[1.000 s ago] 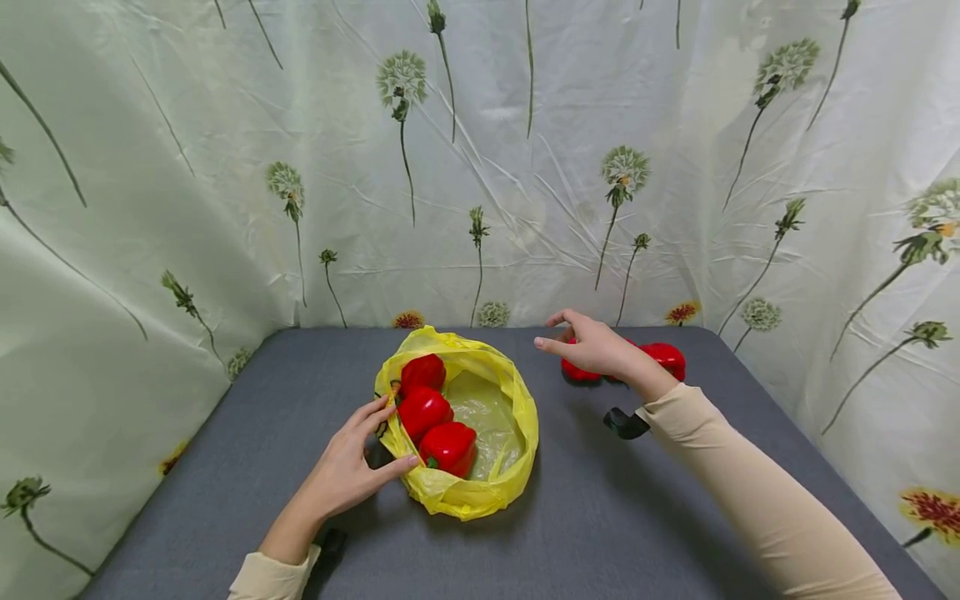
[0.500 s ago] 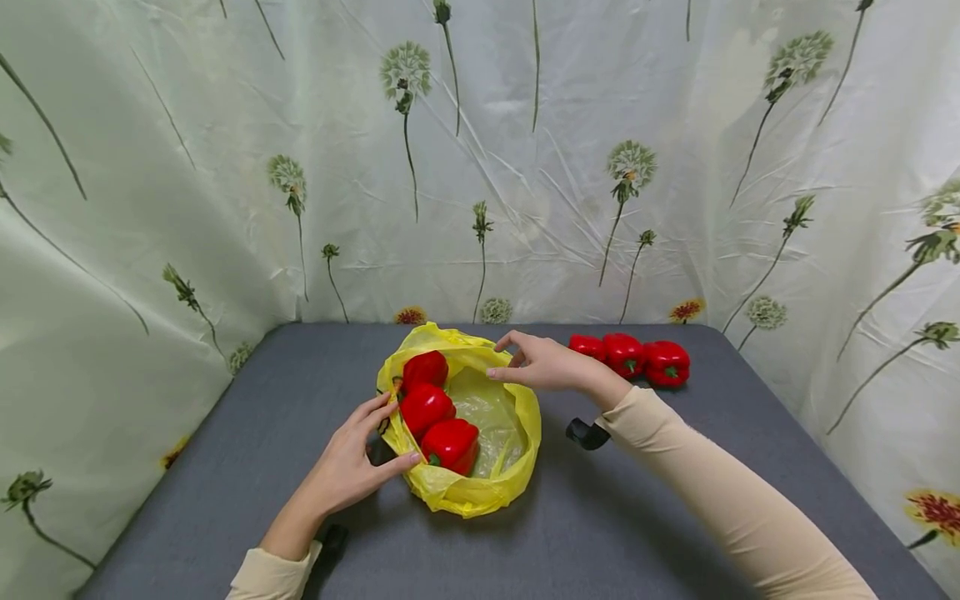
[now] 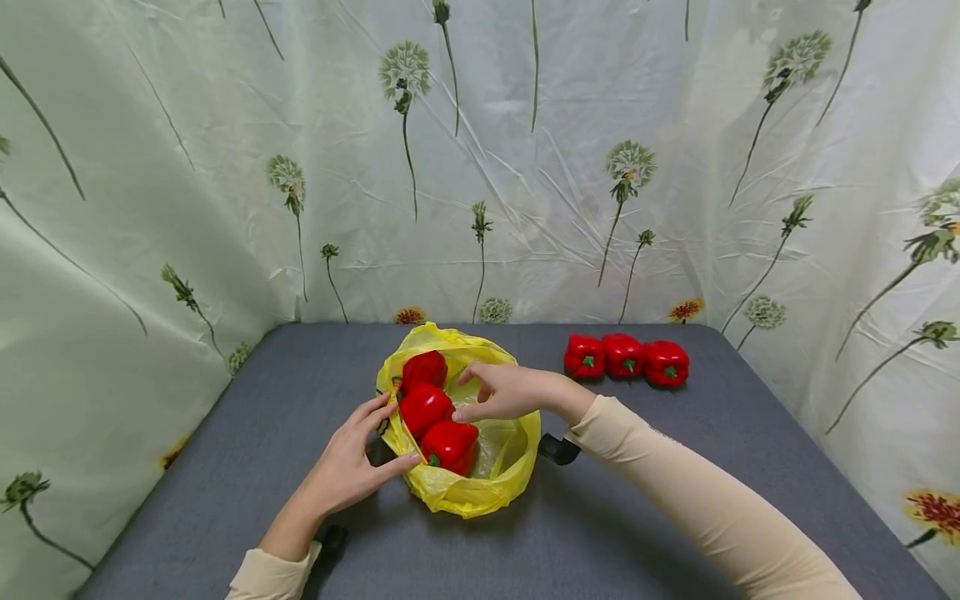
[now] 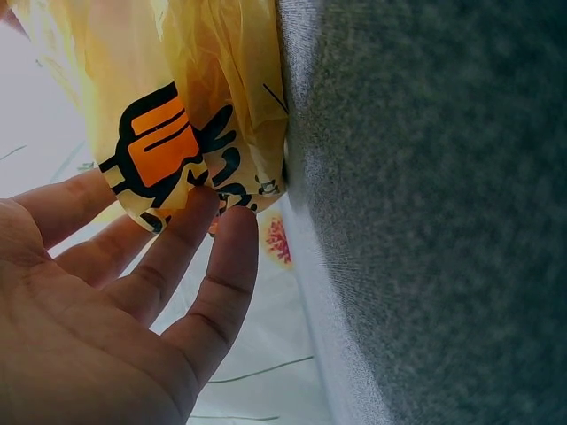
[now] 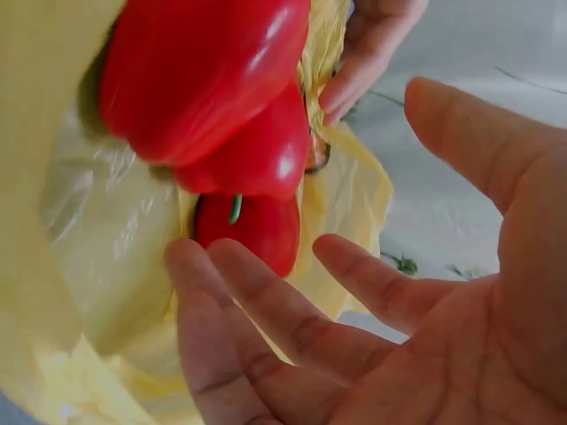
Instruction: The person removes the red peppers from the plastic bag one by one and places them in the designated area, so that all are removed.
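Note:
A yellow plastic bag [image 3: 525, 454] stands on the table with its mouth wide open. Along its left inner side lie three red bell peppers, one at the back [image 3: 424, 372], one in the middle [image 3: 426, 409] and one at the front [image 3: 452, 447]. With spread fingers, my left hand [image 3: 343, 465] touches the outside of the bag's left wall, over its printed part [image 4: 161, 149]. My right hand [image 3: 510, 392] is over the bag's mouth, fingers extended and nothing in them. In the right wrist view its fingertips are near the peppers [image 5: 208, 75]; contact cannot be made out.
Three more red bell peppers stand in a row at the back right of the grey table [image 3: 645, 467]: a left one [image 3: 584, 357], a middle one [image 3: 623, 356] and a right one [image 3: 666, 363]. A dandelion-print curtain [image 3: 555, 167] hangs behind the table and along its sides.
My right hand has moved left from above the row of peppers to over the bag's mouth, and lower. That row is now uncovered. The left hand has stayed at the bag.

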Motion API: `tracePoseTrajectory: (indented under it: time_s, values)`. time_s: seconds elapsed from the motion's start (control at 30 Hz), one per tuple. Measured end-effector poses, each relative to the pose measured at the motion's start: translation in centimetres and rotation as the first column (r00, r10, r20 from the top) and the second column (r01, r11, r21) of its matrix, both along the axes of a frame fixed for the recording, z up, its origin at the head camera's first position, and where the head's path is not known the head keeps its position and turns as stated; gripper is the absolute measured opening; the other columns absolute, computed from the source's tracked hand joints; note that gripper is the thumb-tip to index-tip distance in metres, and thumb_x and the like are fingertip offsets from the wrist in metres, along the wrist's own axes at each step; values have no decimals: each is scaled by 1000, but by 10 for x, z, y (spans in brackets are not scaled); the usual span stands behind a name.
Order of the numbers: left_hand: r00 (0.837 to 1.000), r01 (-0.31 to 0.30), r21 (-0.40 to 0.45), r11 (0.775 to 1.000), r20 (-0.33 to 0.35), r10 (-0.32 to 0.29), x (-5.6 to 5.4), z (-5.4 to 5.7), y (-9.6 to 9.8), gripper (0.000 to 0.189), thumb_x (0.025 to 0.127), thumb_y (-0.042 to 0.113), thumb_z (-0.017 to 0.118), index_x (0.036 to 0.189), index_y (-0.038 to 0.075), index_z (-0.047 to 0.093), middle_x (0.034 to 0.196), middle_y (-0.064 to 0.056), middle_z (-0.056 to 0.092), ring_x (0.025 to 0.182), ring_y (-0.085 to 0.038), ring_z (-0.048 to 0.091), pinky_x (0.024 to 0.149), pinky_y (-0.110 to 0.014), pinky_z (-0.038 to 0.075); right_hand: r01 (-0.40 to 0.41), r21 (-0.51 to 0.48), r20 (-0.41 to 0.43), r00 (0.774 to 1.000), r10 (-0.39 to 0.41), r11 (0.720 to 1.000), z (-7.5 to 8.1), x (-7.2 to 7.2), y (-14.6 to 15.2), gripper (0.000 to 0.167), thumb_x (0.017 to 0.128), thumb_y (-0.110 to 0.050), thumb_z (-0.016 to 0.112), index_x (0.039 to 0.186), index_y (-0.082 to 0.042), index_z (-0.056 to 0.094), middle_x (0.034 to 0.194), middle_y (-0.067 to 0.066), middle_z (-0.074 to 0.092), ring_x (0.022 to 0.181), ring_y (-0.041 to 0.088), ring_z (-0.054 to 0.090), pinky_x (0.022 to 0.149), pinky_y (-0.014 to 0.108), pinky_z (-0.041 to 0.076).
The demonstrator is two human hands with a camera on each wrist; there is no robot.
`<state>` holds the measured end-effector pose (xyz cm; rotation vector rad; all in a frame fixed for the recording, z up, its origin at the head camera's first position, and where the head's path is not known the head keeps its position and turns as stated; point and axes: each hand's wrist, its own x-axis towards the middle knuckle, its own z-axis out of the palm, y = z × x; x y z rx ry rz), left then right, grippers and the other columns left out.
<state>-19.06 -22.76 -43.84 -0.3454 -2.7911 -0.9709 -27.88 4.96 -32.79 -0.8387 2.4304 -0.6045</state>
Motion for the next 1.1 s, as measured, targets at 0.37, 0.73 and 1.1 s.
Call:
tracePoseTrajectory:
  time_s: [0.37,0.73,1.1]
  values:
    - [1000,-11,-8,1000,9,11,0,-2,0,91,87,58,82,156,5,55,168,-17,44,151,-45,46,113,-74,44,-68,146,24,998,65,987,-12,10,-21,72,98,-53,74,152,-10,55,138,8,68,119,18,65,105,39,55]
    - [1000,1,-7,1000,-4,-1,0,-1,0,91,87,59,82,156,5,55,168,-16,45,151,-45,46,113,-73,44,-65,217,-27,997,72,974,-17,16,-32,77,91,-54,82,150,-10,58,133,1,69,114,13,61,100,32,54]
    - [1000,-8,-12,1000,14,8,0,1,0,92,87,59,82,157,5,55,168,-17,44,151,-45,45,113,-73,44,-31,219,-47,998,42,975,-19,16,-34,71,89,-45,86,145,-9,62,122,-1,70,105,12,60,95,31,55]
